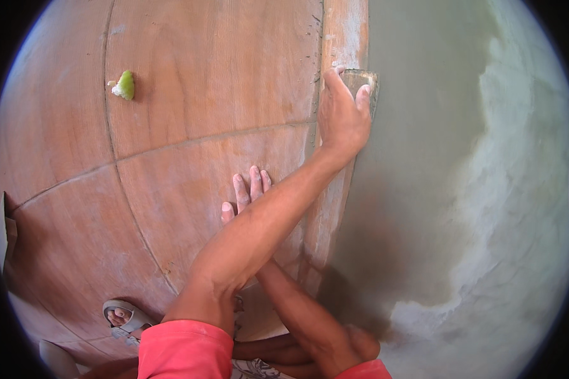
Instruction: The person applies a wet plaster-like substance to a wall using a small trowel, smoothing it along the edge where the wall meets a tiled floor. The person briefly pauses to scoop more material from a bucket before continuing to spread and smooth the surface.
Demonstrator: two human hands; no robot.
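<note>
My arms are crossed. My left arm comes in from the red sleeve (183, 348) at 6 o'clock and runs long and nearly straight toward 1 o'clock, passing over my right forearm. At its end my left hand (343, 117) is seen from the back, wrist slightly bent, with the fingers (363, 96) curled over the near edge of a small grey trowel (360, 81). The grip is closed on it, one finger stretched up along its left side. The trowel lies at about 12 o'clock, right where the pale tile edge (346, 31) meets the grey wet plaster (423, 158), its blade pressed against that seam.

My right arm enters at 5 o'clock and slants under the left one toward 11 o'clock. My right hand (245, 197) lies flat on the brown tiles (189, 183) near the centre, fingers straight and close together, holding nothing; its palm is hidden by my left forearm.

A small green scrap (125, 85) sits on the tiles at 10 o'clock, well apart from both hands. My foot in a grey sandal (121, 314) shows at 7 o'clock.
</note>
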